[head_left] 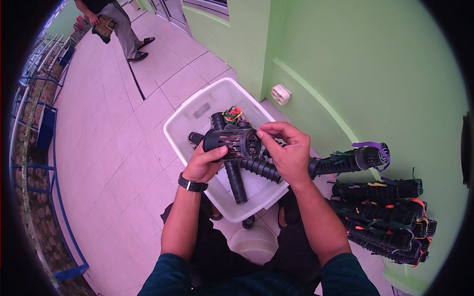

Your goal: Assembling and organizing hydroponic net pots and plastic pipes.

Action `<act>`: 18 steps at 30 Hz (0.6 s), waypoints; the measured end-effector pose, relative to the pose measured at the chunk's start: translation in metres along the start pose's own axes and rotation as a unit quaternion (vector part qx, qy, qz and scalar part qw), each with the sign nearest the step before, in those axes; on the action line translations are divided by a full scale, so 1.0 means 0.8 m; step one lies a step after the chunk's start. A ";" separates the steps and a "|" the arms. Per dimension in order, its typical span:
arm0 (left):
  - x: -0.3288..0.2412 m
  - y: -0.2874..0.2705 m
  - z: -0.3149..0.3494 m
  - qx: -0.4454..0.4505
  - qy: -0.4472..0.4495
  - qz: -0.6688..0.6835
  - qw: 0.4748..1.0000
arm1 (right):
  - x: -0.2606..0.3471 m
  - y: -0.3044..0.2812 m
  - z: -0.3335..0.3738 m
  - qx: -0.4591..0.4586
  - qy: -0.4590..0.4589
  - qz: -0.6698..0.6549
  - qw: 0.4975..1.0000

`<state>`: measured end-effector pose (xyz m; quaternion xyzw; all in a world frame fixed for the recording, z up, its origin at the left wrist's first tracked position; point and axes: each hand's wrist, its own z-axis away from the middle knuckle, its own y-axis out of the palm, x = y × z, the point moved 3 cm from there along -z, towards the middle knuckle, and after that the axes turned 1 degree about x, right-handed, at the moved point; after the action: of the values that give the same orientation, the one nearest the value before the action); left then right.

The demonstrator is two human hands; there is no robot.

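Above a white plastic bin (217,93), my left hand (201,163) is closed around a black slotted net pot (228,143), which lies on its side. My right hand (291,148) pinches thumb and forefinger at the pot's slotted right end; whatever is between the fingertips is too small to make out. Beneath the pot, inside the bin, lie nested black net pots in long stacks, one stack (236,185) pointing toward me and another stack (261,170) slanting right. A tangle of orange, yellow and green strips (232,114) sits behind the held pot.
At right, more stacks of black net pots (377,212) with coloured strips lie by the green wall (345,64). A white socket (281,93) is fixed there. A person (123,29) carrying a patterned bag walks at far left. Blue railings (47,126) line the left.
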<state>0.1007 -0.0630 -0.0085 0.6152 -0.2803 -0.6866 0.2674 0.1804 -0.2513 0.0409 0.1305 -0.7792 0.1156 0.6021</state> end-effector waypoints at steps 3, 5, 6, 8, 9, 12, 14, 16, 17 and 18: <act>-0.001 0.002 0.001 -0.005 0.000 -0.025 1.000 | 0.000 0.001 -0.001 -0.006 0.013 -0.005 1.000; -0.001 0.003 0.001 -0.015 0.003 -0.048 0.999 | -0.002 0.001 -0.002 -0.006 0.029 -0.021 0.999; -0.002 0.003 0.001 -0.011 0.008 -0.045 0.999 | -0.003 0.002 -0.003 -0.005 0.038 -0.054 0.998; -0.003 0.001 0.002 -0.009 0.013 -0.041 0.999 | -0.004 0.003 -0.004 -0.003 0.047 -0.087 0.995; -0.003 -0.001 0.002 -0.006 0.014 -0.034 0.999 | -0.005 0.004 -0.003 -0.001 0.058 -0.099 0.993; -0.006 0.002 0.002 0.000 0.015 -0.025 1.000 | 0.000 0.003 -0.003 0.002 0.065 -0.079 0.995; -0.009 0.007 0.002 0.003 0.017 -0.024 1.000 | 0.001 0.002 -0.003 0.003 0.060 -0.045 0.997; -0.011 0.011 0.002 0.010 0.011 -0.021 1.000 | 0.000 0.002 -0.003 0.000 0.056 -0.047 0.997; -0.009 0.010 0.002 0.010 0.012 -0.021 1.000 | -0.002 0.002 -0.002 0.000 0.055 -0.047 0.997; -0.007 0.007 0.002 0.011 0.012 -0.026 1.000 | -0.004 0.004 -0.001 -0.002 0.051 -0.055 0.997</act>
<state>0.0998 -0.0624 -0.0005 0.6332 -0.2686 -0.6831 0.2454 0.1811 -0.2481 0.0382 0.1655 -0.7391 0.0875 0.6470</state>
